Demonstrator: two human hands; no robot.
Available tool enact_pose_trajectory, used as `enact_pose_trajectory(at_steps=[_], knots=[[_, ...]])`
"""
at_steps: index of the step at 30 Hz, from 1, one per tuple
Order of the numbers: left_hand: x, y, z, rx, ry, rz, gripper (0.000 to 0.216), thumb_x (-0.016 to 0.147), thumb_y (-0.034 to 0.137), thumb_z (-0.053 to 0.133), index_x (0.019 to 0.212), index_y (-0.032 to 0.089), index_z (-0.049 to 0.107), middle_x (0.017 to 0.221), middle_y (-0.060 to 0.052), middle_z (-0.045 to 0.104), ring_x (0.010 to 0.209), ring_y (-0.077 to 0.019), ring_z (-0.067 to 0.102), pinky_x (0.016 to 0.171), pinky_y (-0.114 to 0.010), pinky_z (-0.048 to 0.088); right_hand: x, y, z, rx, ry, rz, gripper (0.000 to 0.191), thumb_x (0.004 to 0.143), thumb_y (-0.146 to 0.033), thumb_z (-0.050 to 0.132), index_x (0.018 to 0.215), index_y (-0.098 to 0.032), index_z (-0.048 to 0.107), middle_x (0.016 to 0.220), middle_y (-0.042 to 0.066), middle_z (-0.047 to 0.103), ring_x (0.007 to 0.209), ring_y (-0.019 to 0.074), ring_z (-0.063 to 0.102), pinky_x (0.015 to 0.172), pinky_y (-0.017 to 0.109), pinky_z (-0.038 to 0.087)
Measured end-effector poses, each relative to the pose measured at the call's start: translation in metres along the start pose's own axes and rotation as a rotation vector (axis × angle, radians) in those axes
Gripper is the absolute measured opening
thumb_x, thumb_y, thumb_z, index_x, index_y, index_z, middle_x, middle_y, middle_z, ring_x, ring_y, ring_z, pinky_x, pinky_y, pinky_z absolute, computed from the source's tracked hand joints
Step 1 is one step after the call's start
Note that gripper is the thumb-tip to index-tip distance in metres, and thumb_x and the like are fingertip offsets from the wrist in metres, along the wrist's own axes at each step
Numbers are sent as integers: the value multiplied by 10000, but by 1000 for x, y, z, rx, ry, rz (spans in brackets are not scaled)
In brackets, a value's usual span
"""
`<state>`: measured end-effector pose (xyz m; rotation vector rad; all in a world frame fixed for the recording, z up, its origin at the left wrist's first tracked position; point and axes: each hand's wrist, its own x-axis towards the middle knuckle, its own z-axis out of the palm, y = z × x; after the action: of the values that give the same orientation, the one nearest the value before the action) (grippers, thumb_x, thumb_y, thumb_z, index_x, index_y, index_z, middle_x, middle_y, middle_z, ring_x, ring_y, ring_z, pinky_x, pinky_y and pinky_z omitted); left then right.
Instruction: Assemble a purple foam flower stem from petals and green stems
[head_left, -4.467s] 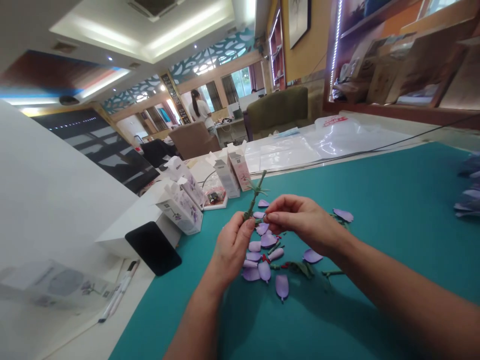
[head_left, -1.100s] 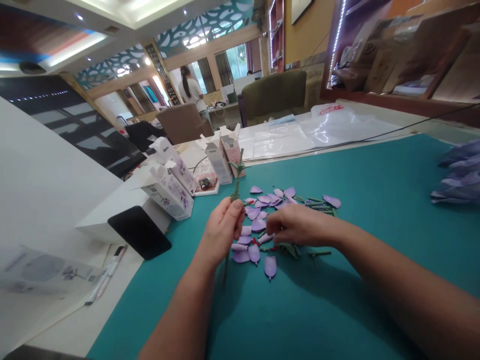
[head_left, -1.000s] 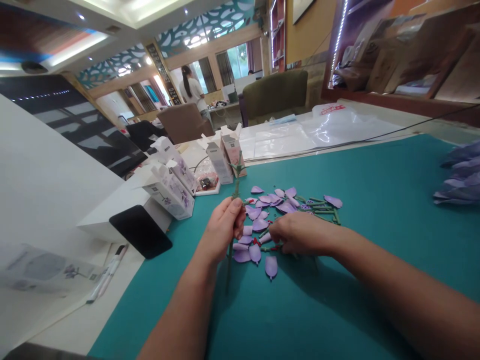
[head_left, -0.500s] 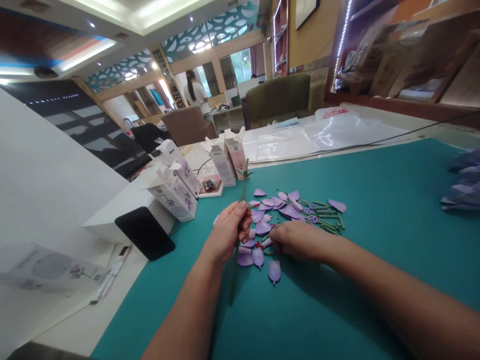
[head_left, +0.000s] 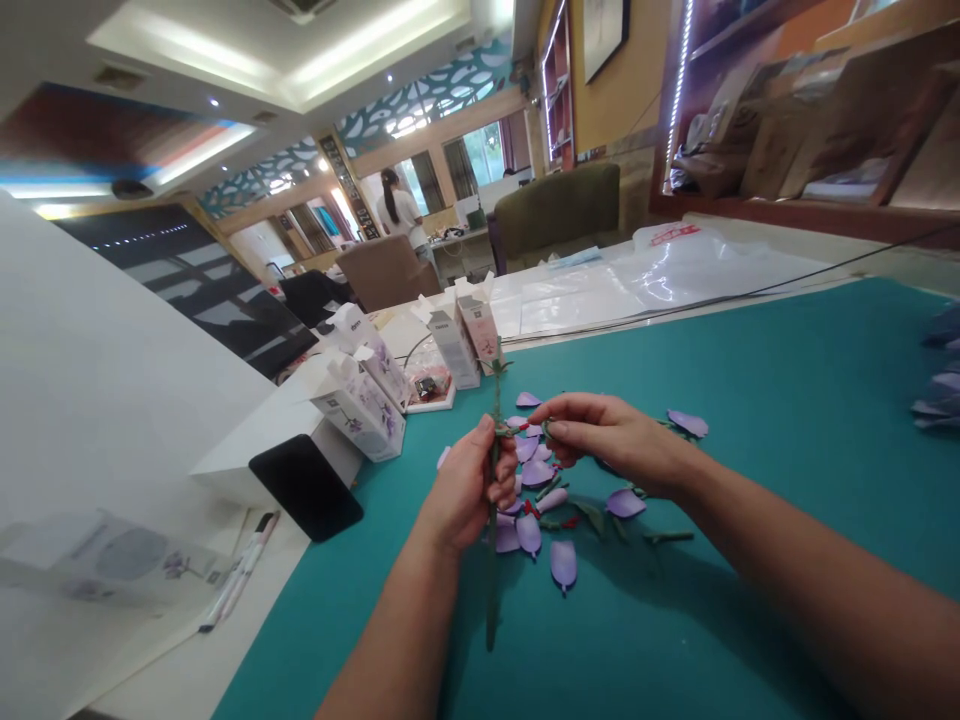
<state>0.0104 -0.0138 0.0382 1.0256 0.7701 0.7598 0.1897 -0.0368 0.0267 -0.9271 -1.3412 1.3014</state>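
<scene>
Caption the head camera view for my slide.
Left hand grips a green stem, right fingers beside it, above lilac petals.

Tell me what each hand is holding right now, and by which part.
The left hand grips a green flower stem around its middle. The right hand pinches something small beside the stem; what it is cannot be told.

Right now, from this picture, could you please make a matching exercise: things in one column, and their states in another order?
Things:
1. left hand
2. right hand
3. lilac petals
4. white printed boxes

States:
A. lying on the teal mat
B. closed around a green stem
C. standing beside the mat, flaps open
D. reaching toward the stem with its fingertips

Pairs: 1-B, 2-D, 3-A, 4-C
</scene>
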Motion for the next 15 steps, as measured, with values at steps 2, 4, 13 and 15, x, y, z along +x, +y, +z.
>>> enact_pose_trajectory(at_steps=[2,4,13,15], knots=[[0,-1,1,-1,3,-3,466,775,621,540,781,158,484,511,87,391,346,-20,272,355,-151,276,-1,-2,1,23,22,7,290,700,-316,716,960,-199,662,652,-36,580,592,106,527,588,265,442],[0,-2,1,2,6,-5,459,777,614,543,779,158,486,507,89,388,345,-19,268,357,-149,279,-1,-4,2,13,76,-6,298,668,-290,747,938,-195,661,630,-42,582,569,103,528,564,260,439],[0,-3,3,14,20,3,411,803,563,541,749,160,478,496,87,376,349,-20,260,356,-139,276,0,-5,8,85,82,-1,294,663,-303,737,919,-182,657,782,27,699,724,163,642,645,306,486],[0,-3,4,17,19,14,396,807,548,545,751,161,479,498,86,377,353,-20,265,359,-138,281,0,-4,8,39,104,-37,260,655,-281,728,895,-189,687,792,21,699,732,160,633,652,305,483]])
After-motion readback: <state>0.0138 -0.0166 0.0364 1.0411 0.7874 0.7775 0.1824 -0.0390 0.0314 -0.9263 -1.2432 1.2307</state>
